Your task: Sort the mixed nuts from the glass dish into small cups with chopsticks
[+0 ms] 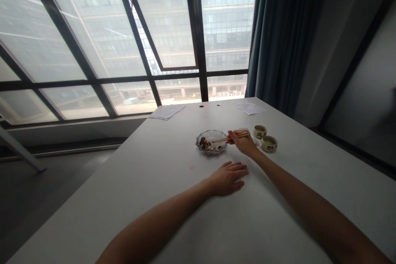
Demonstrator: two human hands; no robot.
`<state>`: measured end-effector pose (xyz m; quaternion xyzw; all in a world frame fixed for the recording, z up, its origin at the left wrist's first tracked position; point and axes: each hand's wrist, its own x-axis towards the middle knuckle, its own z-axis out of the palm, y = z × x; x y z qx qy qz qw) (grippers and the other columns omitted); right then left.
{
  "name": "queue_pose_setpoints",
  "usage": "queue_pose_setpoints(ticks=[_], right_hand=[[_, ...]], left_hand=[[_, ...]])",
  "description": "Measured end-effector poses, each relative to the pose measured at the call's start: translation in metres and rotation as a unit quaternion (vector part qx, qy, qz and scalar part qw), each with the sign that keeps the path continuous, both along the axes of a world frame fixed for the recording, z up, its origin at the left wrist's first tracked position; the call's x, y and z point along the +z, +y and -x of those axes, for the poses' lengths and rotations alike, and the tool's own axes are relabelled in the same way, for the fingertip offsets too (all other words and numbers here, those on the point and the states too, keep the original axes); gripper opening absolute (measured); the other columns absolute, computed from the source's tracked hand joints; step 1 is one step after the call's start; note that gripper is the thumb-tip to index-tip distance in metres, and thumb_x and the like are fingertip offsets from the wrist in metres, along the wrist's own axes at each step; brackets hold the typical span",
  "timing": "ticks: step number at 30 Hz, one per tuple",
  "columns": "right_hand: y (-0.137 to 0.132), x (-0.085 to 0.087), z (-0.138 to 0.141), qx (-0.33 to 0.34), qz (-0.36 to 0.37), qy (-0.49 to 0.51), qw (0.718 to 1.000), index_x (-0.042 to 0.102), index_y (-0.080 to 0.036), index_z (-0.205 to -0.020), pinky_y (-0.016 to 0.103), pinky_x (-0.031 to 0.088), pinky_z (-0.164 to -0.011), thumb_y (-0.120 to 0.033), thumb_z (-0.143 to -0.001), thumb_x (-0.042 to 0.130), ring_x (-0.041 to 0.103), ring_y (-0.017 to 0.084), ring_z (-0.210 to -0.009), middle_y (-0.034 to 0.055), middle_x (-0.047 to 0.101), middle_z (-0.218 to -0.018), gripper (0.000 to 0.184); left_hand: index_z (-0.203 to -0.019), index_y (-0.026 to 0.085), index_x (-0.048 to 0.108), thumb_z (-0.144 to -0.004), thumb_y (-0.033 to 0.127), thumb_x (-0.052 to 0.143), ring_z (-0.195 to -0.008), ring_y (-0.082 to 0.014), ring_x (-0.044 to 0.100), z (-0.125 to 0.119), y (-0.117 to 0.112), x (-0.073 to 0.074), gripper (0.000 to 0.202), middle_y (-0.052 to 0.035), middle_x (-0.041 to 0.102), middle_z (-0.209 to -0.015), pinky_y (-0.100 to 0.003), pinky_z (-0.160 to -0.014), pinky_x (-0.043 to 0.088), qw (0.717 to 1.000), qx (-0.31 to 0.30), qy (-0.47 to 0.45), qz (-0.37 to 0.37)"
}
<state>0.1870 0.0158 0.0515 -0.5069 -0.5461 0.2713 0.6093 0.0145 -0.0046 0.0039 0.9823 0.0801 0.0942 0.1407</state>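
My right hand (243, 142) is closed around a pair of wooden chopsticks (221, 139). Their tips reach over a clear glass bowl (211, 152) with a scalloped rim. Small brown and tan pieces, perhaps nuts or dried fruit, (205, 143) lie in the bowl, mostly on its left side. I cannot make out anything pinched between the tips. Flat on the table, nearer to me than the bowl, rests my left hand (228, 178), fingers stretched out and holding nothing. Behind my right hand a white dish (257, 142) is partly hidden.
Two small ceramic cups with dark characters, a nearer cup (269, 144) and a farther cup (260, 131), stand right of my right hand. Papers (167, 111) lie at the white table's far left, more sheets (251, 108) at the far right. Windows and a curtain (278, 41) rise behind.
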Motion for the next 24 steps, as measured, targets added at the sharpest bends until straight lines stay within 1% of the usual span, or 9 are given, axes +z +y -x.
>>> queue_pose_setpoints(ticks=[2,4,7,10,13,15,18,21,24], right_hand=[[-0.002,0.01,-0.005,-0.011,-0.002,0.027,1.0,0.071,-0.017,-0.071,0.037,0.064,-0.066,-0.062,-0.078,0.068,0.074,0.027,-0.067,0.011,0.075,-0.077,0.046],[-0.006,0.024,-0.013,-0.026,-0.006,0.047,0.999,0.072,-0.016,-0.073,0.035,0.065,-0.068,-0.06,-0.078,0.07,0.075,0.026,-0.067,0.0111,0.075,-0.077,0.044],[-0.015,0.048,-0.03,-0.077,-0.036,0.073,0.994,0.071,-0.015,-0.076,0.033,0.065,-0.068,-0.055,-0.08,0.072,0.075,0.024,-0.067,0.0109,0.075,-0.078,0.04],[-0.027,0.073,-0.058,-0.136,-0.093,0.091,0.982,0.071,-0.013,-0.077,0.03,0.065,-0.067,-0.049,-0.082,0.072,0.075,0.022,-0.065,0.0102,0.074,-0.075,0.037],[-0.039,0.091,-0.091,-0.198,-0.128,0.119,0.965,0.069,-0.012,-0.074,0.026,0.065,-0.064,-0.044,-0.084,0.073,0.074,0.019,-0.06,0.0089,0.073,-0.072,0.034],[-0.045,0.098,-0.111,-0.233,-0.139,0.136,0.953,0.067,-0.012,-0.071,0.025,0.065,-0.063,-0.04,-0.085,0.073,0.073,0.017,-0.057,0.0078,0.072,-0.07,0.032],[-0.051,0.101,-0.133,-0.271,-0.134,0.147,0.942,0.065,-0.012,-0.068,0.023,0.064,-0.06,-0.035,-0.088,0.07,0.072,0.015,-0.054,0.006,0.071,-0.067,0.031],[-0.057,0.101,-0.146,-0.29,-0.122,0.148,0.938,0.063,-0.012,-0.066,0.022,0.064,-0.058,-0.029,-0.09,0.068,0.07,0.014,-0.052,0.0052,0.069,-0.065,0.03],[-0.067,0.104,-0.153,-0.297,-0.081,0.134,0.942,0.063,-0.013,-0.067,0.022,0.063,-0.059,-0.022,-0.092,0.065,0.07,0.013,-0.052,0.0061,0.069,-0.066,0.027]], left_hand=[[-0.144,0.033,0.042,-0.095,0.042,0.045,-0.143,-0.023,0.035,0.0,0.0,0.0,0.049,-0.0025,0.04,-0.154,-0.045,-0.118,0.021,1.0,0.0,0.0,0.002],[-0.143,0.033,0.042,-0.096,0.042,0.045,-0.143,-0.0227,0.034,0.0,0.0,-0.001,0.049,-0.0028,0.04,-0.154,-0.045,-0.119,0.021,1.0,0.0,0.0,0.004],[-0.143,0.032,0.043,-0.096,0.042,0.046,-0.143,-0.0222,0.033,0.0,0.0,-0.001,0.048,-0.0026,0.039,-0.154,-0.045,-0.119,0.02,1.0,-0.002,-0.003,0.009],[-0.143,0.033,0.043,-0.096,0.042,0.046,-0.144,-0.0218,0.033,0.001,0.001,-0.001,0.048,-0.0022,0.04,-0.154,-0.045,-0.119,0.021,1.0,-0.003,-0.003,0.012],[-0.143,0.032,0.043,-0.096,0.042,0.046,-0.143,-0.0213,0.033,0.001,0.001,-0.001,0.048,-0.0022,0.04,-0.154,-0.044,-0.119,0.02,1.0,-0.001,-0.003,0.014],[-0.143,0.032,0.044,-0.096,0.042,0.046,-0.143,-0.021,0.034,0.001,0.001,-0.001,0.049,-0.0023,0.04,-0.154,-0.044,-0.12,0.02,1.0,-0.001,-0.004,0.014],[-0.143,0.032,0.044,-0.096,0.041,0.047,-0.143,-0.0209,0.034,0.001,0.002,-0.002,0.049,-0.0021,0.04,-0.154,-0.044,-0.12,0.02,1.0,0.0,-0.004,0.014],[-0.144,0.032,0.043,-0.096,0.041,0.047,-0.144,-0.0205,0.033,0.001,0.002,-0.001,0.049,-0.0017,0.04,-0.154,-0.043,-0.12,0.02,1.0,0.002,0.0,0.013],[-0.145,0.032,0.042,-0.096,0.041,0.046,-0.144,-0.0209,0.033,0.001,0.002,0.0,0.05,-0.0021,0.039,-0.154,-0.043,-0.12,0.019,1.0,0.001,0.003,0.012]])
